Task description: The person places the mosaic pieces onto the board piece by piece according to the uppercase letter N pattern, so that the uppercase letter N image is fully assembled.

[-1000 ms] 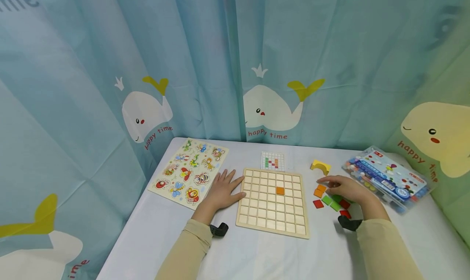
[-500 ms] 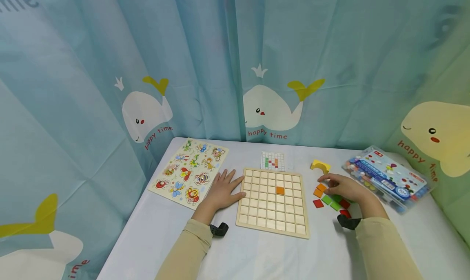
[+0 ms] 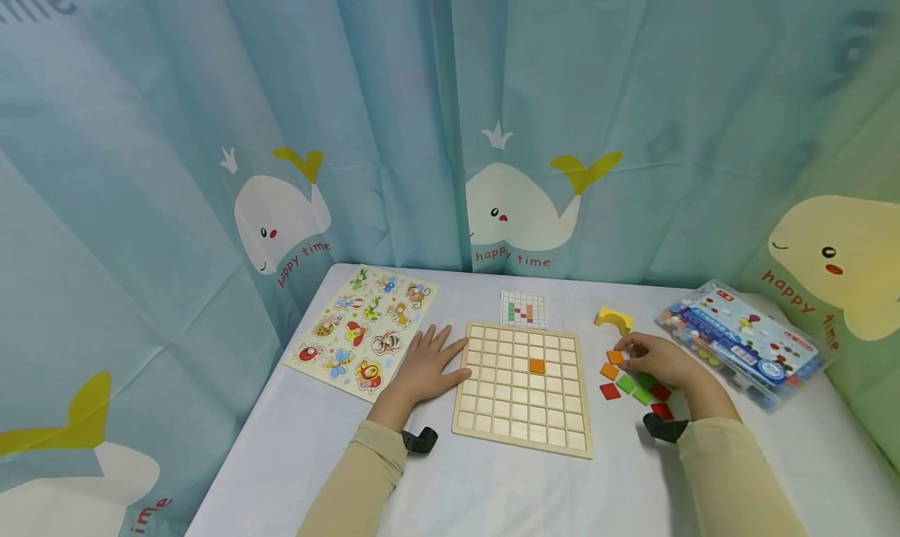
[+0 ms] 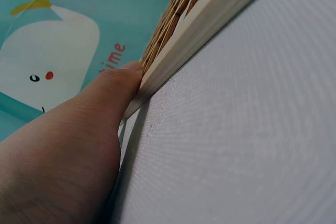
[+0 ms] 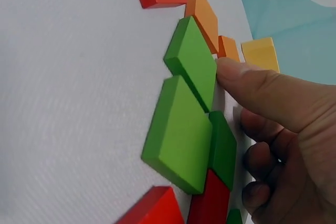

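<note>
My left hand (image 3: 424, 369) lies with fingers spread at the left side of the wooden grid board (image 3: 522, 443), its thumb (image 4: 118, 85) against the board's edge. One orange square tile (image 3: 537, 366) sits in a cell of the board. To the right, my right hand (image 3: 654, 359) pinches another orange tile (image 3: 615, 356) between thumb and index finger, close over the table; the other fingers are curled in. Near it lie a second orange tile (image 5: 202, 18), light green tiles (image 5: 181, 129), a dark green tile (image 5: 222, 150) and red tiles (image 3: 610, 392).
A small pattern card (image 3: 523, 309) stands behind the board. An insect picture puzzle (image 3: 362, 330) lies at left, beside the left hand. A yellow arch block (image 3: 614, 320) and a clear plastic case of beads (image 3: 745, 341) are at the back right.
My right hand has shifted slightly toward me and closed its fingertips on the orange tile, which now sits apart from the other orange one. The left hand has stayed in place.
</note>
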A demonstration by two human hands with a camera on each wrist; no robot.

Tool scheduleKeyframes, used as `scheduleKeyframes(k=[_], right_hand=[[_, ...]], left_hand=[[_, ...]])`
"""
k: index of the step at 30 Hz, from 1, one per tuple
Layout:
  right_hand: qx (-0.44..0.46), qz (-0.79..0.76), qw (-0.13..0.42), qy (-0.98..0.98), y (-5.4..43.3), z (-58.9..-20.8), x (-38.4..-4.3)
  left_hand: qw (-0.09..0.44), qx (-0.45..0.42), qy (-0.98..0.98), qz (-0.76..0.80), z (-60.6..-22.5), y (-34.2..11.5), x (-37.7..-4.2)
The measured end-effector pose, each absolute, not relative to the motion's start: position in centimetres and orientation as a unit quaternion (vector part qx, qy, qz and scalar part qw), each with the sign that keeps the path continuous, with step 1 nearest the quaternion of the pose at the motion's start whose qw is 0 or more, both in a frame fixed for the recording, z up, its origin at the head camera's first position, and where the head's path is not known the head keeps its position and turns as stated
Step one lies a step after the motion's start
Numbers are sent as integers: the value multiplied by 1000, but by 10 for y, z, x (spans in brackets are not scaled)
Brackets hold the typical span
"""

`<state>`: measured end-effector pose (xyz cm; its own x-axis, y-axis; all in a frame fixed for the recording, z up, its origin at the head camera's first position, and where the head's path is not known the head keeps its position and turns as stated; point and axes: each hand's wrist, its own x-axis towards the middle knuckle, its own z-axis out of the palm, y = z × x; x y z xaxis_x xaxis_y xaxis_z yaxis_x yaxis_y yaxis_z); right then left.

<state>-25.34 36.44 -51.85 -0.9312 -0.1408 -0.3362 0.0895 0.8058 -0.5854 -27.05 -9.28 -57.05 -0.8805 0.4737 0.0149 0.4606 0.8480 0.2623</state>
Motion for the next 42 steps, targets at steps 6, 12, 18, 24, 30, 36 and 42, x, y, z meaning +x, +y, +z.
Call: scheduleKeyframes(k=[6,12,18,24,30,36,42], right_hand=[[-8,-306,180,935,364,-519,-252],[-13,-307,165,937,363,-518,-250],[-6,-300,164,940,365,-517,-250],[-13,-301,155,941,364,-515,-250],[-12,-298,153,942,360,-512,-247],[-8,-297,150,943,352,-503,-245],[-33,-291,116,949,342,-493,-244]], left_hand=[[28,241,961,135,-568,-92,-269],[26,242,960,135,-569,-93,-269],[27,242,961,133,-568,-92,-268],[26,242,961,132,-567,-92,-268],[23,244,961,131,-568,-92,-269],[22,244,961,132,-569,-93,-269],[22,246,960,130,-569,-93,-270]])
